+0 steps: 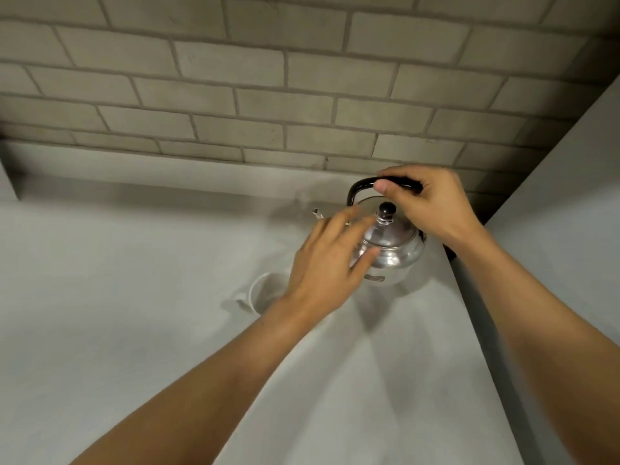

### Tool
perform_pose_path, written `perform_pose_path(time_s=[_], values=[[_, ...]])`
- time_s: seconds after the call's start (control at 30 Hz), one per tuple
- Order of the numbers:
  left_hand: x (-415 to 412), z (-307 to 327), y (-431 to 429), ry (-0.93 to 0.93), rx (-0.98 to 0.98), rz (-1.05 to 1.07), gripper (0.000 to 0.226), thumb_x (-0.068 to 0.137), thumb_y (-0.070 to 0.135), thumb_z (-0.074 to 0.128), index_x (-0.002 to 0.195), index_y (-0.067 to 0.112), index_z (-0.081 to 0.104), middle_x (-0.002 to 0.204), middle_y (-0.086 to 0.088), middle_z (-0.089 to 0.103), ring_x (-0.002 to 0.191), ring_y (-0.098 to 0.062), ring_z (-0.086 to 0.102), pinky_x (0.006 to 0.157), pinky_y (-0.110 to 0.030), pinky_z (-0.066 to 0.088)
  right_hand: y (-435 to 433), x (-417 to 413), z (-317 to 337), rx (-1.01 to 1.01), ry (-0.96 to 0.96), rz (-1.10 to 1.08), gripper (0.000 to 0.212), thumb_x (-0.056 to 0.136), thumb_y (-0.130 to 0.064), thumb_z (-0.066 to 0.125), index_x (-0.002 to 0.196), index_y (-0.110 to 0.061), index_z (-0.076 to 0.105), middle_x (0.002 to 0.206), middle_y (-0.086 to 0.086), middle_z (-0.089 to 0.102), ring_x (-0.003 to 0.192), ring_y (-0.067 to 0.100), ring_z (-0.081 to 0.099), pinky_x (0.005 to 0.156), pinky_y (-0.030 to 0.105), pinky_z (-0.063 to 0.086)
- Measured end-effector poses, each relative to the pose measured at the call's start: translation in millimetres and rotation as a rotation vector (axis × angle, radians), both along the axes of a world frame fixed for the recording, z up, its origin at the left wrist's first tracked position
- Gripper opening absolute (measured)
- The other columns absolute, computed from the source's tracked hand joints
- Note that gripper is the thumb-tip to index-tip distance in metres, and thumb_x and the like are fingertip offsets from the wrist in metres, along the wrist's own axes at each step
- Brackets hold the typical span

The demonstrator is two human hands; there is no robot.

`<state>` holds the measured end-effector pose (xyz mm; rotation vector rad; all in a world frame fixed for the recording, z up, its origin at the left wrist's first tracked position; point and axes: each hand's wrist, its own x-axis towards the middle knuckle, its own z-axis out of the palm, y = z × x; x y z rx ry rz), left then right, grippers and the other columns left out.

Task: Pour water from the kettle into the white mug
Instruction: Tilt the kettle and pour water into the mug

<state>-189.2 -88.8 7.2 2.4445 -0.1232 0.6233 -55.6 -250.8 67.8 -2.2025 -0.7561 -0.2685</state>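
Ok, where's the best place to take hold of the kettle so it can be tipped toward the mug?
Grip the kettle by its black handle, from above, as the right hand does now. The handle arches over the lid, clear of the metal body. The spout points left, toward the mug, so tip that way. The left hand is open beside the body.

There is one kettle (391, 243). It has one black handle (360, 187) on top and one black knob (386, 209) on its lid. There is one white mug (263, 292), just left of the kettle and nearer the camera. There are two hands: one left hand (330, 263) and one right hand (426, 203).
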Motion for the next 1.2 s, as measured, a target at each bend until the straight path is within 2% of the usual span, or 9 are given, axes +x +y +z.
perform_pose_path(time_s=[0.1,0.27,0.37,0.47,0.6,0.87,1.03,1.1,1.2], values=[[-20.2,-17.7,-14.4,0.035,-0.009,0.001,0.055,0.105,0.04,0.059,0.156,0.026,0.046,0.164,0.004,0.041,0.137,-0.024,0.048,0.093,-0.038,0.055,-7.2,-20.0,-3.9,0.001,-0.002,0.002,0.033,0.092,-0.051,0.072,0.116,-0.03,0.08,0.106,-0.02,0.077,0.106,-0.003,0.072,0.096,0.021,0.055],[-39.5,-34.7,-24.0,0.075,0.007,-0.032,0.057,0.109,0.037,0.053,0.161,0.021,0.036,0.169,0.001,0.035,0.149,-0.027,0.04,0.109,-0.045,0.051,-17.3,-46.7,-14.4,0.043,0.009,0.017,0.034,0.089,-0.054,0.074,0.113,-0.032,0.081,0.1,-0.03,0.074,0.102,-0.007,0.073,0.092,0.018,0.055],[-48.0,-40.7,-28.8,0.118,-0.012,-0.073,0.055,0.11,0.038,0.05,0.161,0.022,0.036,0.169,0.001,0.034,0.155,-0.03,0.032,0.117,-0.048,0.044,-21.2,-57.5,-17.2,0.029,-0.015,0.044,0.037,0.089,-0.058,0.074,0.113,-0.032,0.08,0.1,-0.029,0.075,0.101,-0.006,0.073,0.091,0.018,0.056],[-58.5,-46.9,-33.2,0.137,-0.054,-0.102,0.057,0.109,0.039,0.053,0.161,0.022,0.037,0.169,0.001,0.034,0.158,-0.029,0.023,0.124,-0.039,0.027,-22.7,-65.8,-18.9,0.007,-0.017,0.058,0.037,0.089,-0.059,0.074,0.113,-0.032,0.079,0.1,-0.031,0.074,0.1,-0.008,0.073,0.089,0.014,0.055],[-67.0,-46.7,-32.9,0.095,-0.088,-0.102,0.053,0.107,0.028,0.06,0.156,0.012,0.047,0.163,-0.009,0.044,0.154,-0.029,0.033,0.126,-0.035,0.022,-19.0,-75.3,-19.6,-0.025,-0.018,0.085,0.033,0.089,-0.055,0.075,0.111,-0.032,0.081,0.098,-0.03,0.074,0.1,-0.007,0.073,0.089,0.017,0.057],[-78.4,-47.9,-30.0,-0.031,-0.122,-0.09,0.052,0.1,0.021,0.071,0.147,0.004,0.057,0.153,-0.015,0.056,0.143,-0.025,0.049,0.125,-0.04,0.032,-6.6,-91.4,-0.6,-0.137,-0.071,0.14,0.034,0.09,-0.052,0.072,0.112,-0.027,0.082,0.101,-0.017,0.077,0.098,-0.001,0.075,0.089,0.026,0.059],[-85.2,-50.4,-29.3,0.015,-0.237,-0.107,0.052,0.101,0.023,0.069,0.149,0.007,0.055,0.157,-0.013,0.052,0.145,-0.027,0.046,0.123,-0.041,0.036,3.7,-101.5,12.7,-0.228,-0.147,0.185,0.029,0.092,-0.045,0.075,0.109,-0.023,0.083,0.103,-0.006,0.082,0.095,0.01,0.077,0.087,0.038,0.062],[-86.7,-51.6,-28.2,0.035,-0.267,-0.113,0.052,0.102,0.024,0.068,0.15,0.008,0.054,0.159,-0.012,0.05,0.146,-0.033,0.047,0.122,-0.043,0.036,9.0,-104.9,16.5,-0.254,-0.163,0.196,0.028,0.092,-0.045,0.076,0.108,-0.023,0.083,0.102,-0.006,0.082,0.094,0.011,0.077,0.086,0.039,0.062],[-88.4,-52.9,-26.8,0.018,-0.293,-0.106,0.053,0.103,0.022,0.068,0.151,0.006,0.053,0.159,-0.013,0.049,0.148,-0.03,0.046,0.123,-0.042,0.035,17.1,-108.8,22.5,-0.295,-0.182,0.207,0.031,0.091,-0.047,0.076,0.108,-0.023,0.083,0.102,-0.005,0.083,0.093,0.011,0.077,0.084,0.036,0.061]])
